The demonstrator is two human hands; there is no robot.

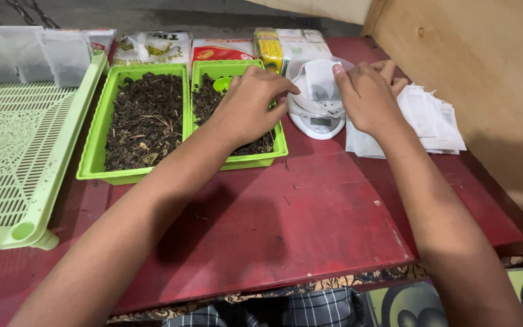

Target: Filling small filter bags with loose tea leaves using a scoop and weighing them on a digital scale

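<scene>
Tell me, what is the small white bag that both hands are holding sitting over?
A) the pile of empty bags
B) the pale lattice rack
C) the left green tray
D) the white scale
D: both hands, left hand and right hand, pinch the bag right above the scale, beside the green trays.

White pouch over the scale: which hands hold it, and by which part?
Both hands, left hand and right hand, pinch the white pouch at its top edge.
</scene>
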